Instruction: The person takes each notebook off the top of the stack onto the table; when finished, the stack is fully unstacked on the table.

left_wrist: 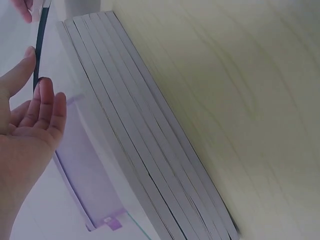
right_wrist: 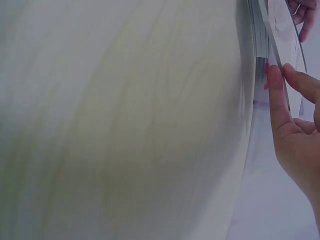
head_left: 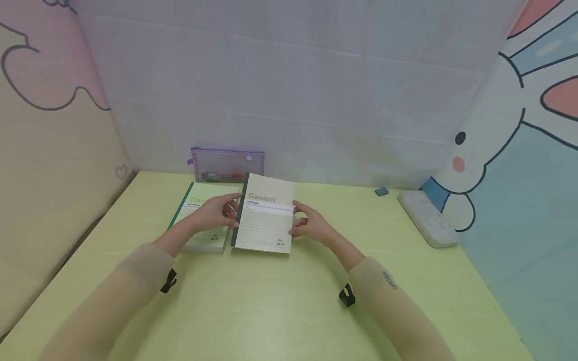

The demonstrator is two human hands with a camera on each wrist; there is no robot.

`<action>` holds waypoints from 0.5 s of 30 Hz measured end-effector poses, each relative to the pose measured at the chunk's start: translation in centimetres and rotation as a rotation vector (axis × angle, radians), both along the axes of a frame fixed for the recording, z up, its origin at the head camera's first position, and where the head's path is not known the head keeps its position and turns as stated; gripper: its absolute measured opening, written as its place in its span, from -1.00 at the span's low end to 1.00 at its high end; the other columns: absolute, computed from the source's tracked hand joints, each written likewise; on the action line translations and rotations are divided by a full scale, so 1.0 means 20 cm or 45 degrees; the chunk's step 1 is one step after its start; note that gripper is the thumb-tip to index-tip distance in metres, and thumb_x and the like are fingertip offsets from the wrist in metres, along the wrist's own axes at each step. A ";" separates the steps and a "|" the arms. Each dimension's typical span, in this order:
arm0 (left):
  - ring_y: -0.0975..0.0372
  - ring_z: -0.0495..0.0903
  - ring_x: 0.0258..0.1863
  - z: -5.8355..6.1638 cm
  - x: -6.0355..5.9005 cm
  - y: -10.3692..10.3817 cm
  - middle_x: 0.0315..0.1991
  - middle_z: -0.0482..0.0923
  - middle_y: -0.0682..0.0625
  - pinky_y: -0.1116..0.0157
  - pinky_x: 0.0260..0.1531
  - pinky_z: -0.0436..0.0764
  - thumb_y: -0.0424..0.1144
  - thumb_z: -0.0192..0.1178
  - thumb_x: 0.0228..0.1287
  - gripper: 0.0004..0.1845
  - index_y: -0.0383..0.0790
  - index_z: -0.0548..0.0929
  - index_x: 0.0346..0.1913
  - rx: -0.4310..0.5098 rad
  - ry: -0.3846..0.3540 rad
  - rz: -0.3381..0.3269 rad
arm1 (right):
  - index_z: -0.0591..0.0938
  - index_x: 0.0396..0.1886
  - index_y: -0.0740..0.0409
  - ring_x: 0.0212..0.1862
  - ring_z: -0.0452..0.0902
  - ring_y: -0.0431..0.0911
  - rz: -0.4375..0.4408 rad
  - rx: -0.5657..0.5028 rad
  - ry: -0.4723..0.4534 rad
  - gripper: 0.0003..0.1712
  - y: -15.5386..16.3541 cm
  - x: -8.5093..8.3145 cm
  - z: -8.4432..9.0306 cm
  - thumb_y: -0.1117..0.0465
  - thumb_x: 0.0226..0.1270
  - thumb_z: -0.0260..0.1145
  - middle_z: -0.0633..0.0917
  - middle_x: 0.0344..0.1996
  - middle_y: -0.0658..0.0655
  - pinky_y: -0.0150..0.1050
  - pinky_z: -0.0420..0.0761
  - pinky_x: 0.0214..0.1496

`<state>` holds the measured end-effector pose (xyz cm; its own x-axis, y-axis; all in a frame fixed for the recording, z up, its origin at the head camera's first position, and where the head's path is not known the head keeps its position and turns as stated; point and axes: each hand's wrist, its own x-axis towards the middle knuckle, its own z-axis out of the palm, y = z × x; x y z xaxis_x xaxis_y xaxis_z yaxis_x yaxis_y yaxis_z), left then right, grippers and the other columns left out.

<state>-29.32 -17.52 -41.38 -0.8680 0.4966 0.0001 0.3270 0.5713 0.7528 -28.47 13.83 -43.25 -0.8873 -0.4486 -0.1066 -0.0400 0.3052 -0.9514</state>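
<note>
A notebook (head_left: 266, 225) with a dark spine and "Gambit" on its pale cover is held up off the table between both hands. My left hand (head_left: 209, 213) pinches its spine edge between thumb and fingers. On the opposite edge, my right hand (head_left: 316, 228) grips with thumb and fingertips. Beneath the left hand lies a stack of notebooks (head_left: 203, 243), the top one with a green spine. The left wrist view shows the page edges of this stack (left_wrist: 135, 120), several notebooks thick. In the right wrist view, the held notebook (right_wrist: 287, 35) appears nearly edge-on.
A see-through purple pencil case (head_left: 228, 160) with pens inside leans on the back wall, behind the notebooks. At the back right are a small blue-grey block (head_left: 382, 191) and a pale oblong case (head_left: 426, 218). Wall panels border the table (head_left: 271, 311) at the back and sides.
</note>
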 end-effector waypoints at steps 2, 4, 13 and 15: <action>0.13 0.52 -0.10 -0.02 -0.03 0.01 -0.05 0.51 -0.07 0.18 -0.02 0.56 -0.27 0.45 -0.02 -0.03 -0.27 0.13 0.44 -0.075 0.034 0.001 | 0.03 0.50 0.12 -0.19 0.59 -0.10 -0.012 0.040 0.011 0.05 0.01 -0.02 -0.03 0.54 0.07 0.35 0.32 0.25 0.21 -0.19 0.68 -0.15; 0.10 0.50 -0.04 -0.04 -0.04 0.02 -0.05 0.54 -0.04 0.10 0.05 0.51 -0.22 0.47 -0.04 -0.01 -0.29 0.14 0.43 -0.154 0.060 -0.001 | 0.04 0.49 0.13 -0.18 0.60 -0.10 -0.013 0.105 0.032 0.04 0.02 -0.03 -0.04 0.52 0.07 0.36 0.34 0.24 0.21 -0.23 0.68 -0.16; 0.07 0.40 0.02 -0.09 -0.08 0.06 -0.13 0.61 0.08 -0.02 0.22 0.27 -0.10 0.50 -0.12 -0.02 -0.29 0.26 0.39 -0.364 0.183 -0.006 | 0.10 0.46 0.25 -0.29 0.52 -0.17 0.037 0.389 0.195 0.04 0.04 -0.10 -0.06 0.41 0.02 0.46 0.47 0.13 0.24 -0.40 0.53 -0.33; 0.03 0.34 0.11 -0.10 -0.08 0.06 -0.13 0.61 0.09 -0.09 0.27 0.14 -0.07 0.50 -0.13 -0.04 -0.26 0.29 0.38 -0.396 0.209 -0.005 | 0.11 0.45 0.27 -0.30 0.49 -0.17 0.050 0.419 0.211 0.03 0.04 -0.11 -0.06 0.39 0.02 0.46 0.48 0.11 0.25 -0.41 0.49 -0.36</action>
<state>-31.01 -16.32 -43.36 -0.8670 0.4982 -0.0121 0.4321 0.7636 0.4798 -30.66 14.60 -44.41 -0.8873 -0.4486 -0.1072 -0.2031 0.5887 -0.7824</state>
